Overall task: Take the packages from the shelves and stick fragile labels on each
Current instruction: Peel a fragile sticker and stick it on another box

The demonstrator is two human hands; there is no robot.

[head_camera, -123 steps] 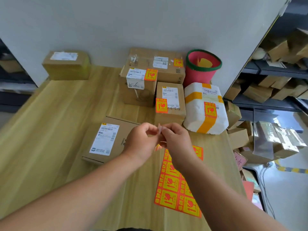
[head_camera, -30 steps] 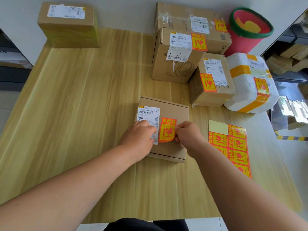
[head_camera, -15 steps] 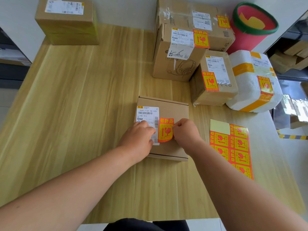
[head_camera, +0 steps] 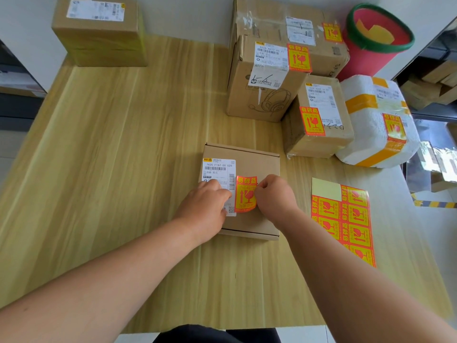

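Observation:
A flat cardboard box (head_camera: 257, 159) lies in the middle of the wooden table (head_camera: 123, 144), with a white shipping label on its left half. An orange-and-yellow fragile label (head_camera: 245, 194) sits on the box just right of that shipping label, its top edge curling up. My left hand (head_camera: 206, 206) rests flat on the shipping label, fingers touching the fragile label's left edge. My right hand (head_camera: 273, 198) pinches the fragile label's right edge with curled fingers. A sheet of fragile labels (head_camera: 346, 219) lies to the right, one corner peeled bare.
Labelled packages stand at the back right: two stacked cardboard boxes (head_camera: 262, 95), a smaller box (head_camera: 319, 120) and a white foam parcel (head_camera: 378, 125). A red bin (head_camera: 371, 40) stands behind them. An unlabelled box (head_camera: 99, 33) sits back left. Shelves with boxes at right.
Four seconds ago both hands held a peeled label in the air. Since a second ago the label lies on the flat box and both hands have stayed on it, barely shifting.

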